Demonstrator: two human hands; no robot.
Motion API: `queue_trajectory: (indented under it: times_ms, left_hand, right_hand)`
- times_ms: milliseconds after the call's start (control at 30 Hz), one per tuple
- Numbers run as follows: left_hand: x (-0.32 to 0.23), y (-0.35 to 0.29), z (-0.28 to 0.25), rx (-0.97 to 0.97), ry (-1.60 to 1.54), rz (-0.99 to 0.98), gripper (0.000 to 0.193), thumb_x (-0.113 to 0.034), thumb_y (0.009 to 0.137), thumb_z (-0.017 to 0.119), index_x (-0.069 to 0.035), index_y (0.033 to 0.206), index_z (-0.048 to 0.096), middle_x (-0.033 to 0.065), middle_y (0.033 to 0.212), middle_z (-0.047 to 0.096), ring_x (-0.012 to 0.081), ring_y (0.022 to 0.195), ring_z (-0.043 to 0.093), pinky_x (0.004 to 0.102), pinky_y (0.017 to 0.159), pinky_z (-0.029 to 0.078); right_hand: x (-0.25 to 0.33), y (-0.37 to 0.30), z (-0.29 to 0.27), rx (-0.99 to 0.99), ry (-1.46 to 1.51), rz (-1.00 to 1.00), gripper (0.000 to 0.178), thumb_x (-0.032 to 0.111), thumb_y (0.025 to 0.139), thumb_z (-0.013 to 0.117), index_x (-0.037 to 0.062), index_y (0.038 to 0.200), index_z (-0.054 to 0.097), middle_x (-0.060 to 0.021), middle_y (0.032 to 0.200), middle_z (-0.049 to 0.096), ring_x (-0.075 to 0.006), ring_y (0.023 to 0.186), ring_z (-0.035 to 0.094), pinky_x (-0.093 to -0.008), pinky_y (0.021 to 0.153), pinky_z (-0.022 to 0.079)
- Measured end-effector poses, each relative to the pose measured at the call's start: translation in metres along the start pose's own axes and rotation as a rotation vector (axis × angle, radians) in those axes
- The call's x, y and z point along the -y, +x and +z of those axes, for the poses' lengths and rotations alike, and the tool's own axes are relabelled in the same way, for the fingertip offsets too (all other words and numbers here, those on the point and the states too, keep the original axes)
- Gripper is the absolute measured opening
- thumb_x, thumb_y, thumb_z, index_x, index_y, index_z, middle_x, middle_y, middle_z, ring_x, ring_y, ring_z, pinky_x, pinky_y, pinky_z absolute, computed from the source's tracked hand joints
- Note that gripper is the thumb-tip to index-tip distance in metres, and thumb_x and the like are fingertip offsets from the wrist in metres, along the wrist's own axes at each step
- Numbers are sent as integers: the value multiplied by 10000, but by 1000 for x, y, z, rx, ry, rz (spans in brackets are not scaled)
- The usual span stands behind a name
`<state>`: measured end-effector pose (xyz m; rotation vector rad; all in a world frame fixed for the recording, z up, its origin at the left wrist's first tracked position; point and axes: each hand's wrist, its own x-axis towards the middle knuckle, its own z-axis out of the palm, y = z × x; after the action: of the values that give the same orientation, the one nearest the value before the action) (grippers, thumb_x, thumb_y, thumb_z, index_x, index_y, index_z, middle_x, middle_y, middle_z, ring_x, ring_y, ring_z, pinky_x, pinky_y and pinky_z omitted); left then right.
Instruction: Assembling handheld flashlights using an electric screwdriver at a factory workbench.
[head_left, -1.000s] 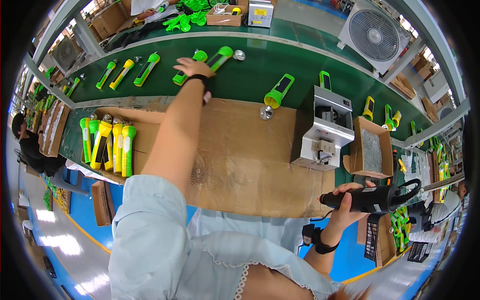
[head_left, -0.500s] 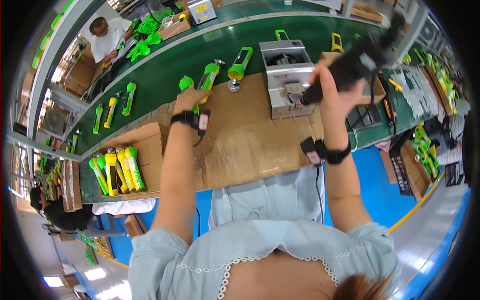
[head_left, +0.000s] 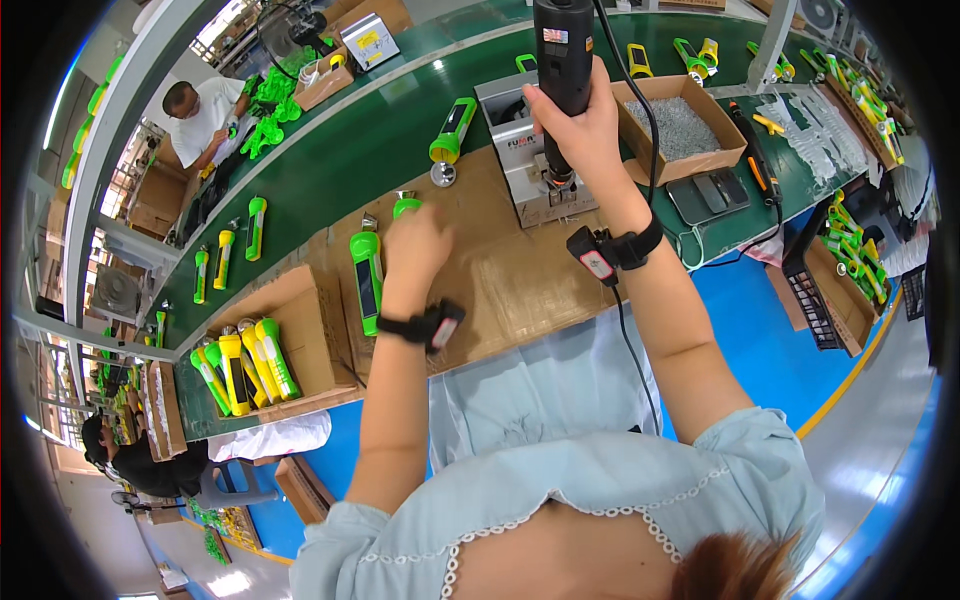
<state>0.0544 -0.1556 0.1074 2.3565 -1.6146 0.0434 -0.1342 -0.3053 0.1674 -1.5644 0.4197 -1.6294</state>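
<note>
- right hand [head_left: 585,125] has a closed grip round a black electric screwdriver [head_left: 562,60], held upright, tip down at the small grey machine [head_left: 530,165].
- left hand [head_left: 415,245] curls its grip over the head end of a green flashlight [head_left: 366,280] lying on the cardboard-covered worktop [head_left: 500,270].
- flashlight: bright green body, dark panel along its side.
- behind, a box of screws [head_left: 680,125] and the green conveyor belt [head_left: 340,170].

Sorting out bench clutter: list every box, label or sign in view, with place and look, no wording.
Open brown cardboard box of grey screws: right of the bench.
Brown cardboard tray: left, holding yellow and green torches.
Grey metal fixture box: centre, dark lettering.
Small label: on the black electric screwdriver.
</note>
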Motion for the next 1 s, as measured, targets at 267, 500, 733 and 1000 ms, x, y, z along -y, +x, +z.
queue_trajectory:
  times_ms: [267, 500, 733, 1000]
  left_hand:
    - [25, 150, 82, 25, -77, 53, 323, -169, 766, 572, -101, 1079, 615, 193, 1087, 623, 366, 994, 598, 469, 846, 475]
    - [-9, 100, 43, -76, -54, 70, 332, -133, 799, 521, -109, 1123, 590, 154, 1065, 617, 353, 991, 600, 492, 841, 456]
    - [21, -53, 24, -54, 128, -280, 314, -311, 833, 601, -95, 1059, 631, 226, 950, 595, 400, 884, 609, 517, 726, 483]
    - [-8, -122, 4, 83, -181, -99, 352, -229, 844, 568, -85, 1162, 613, 222, 830, 618, 366, 769, 609, 456, 693, 476]
  right_hand:
    - [32, -38, -4, 39, 78, 70, 537, 130, 720, 774, 9, 1135, 456, -38, 887, 605, -83, 754, 580, -246, 693, 480]
    - [42, -47, -22, 30, 129, 123, 505, 87, 716, 776, 15, 1115, 474, -30, 897, 593, -80, 766, 575, -226, 688, 472]
    - [54, -57, -9, 31, 257, 102, 432, 71, 747, 758, 21, 1079, 486, -36, 775, 601, -88, 588, 567, -221, 509, 469]
    - [70, -89, 14, 93, 259, 166, 412, 71, 754, 755, 21, 1070, 495, -37, 779, 606, -89, 559, 573, -224, 510, 466]
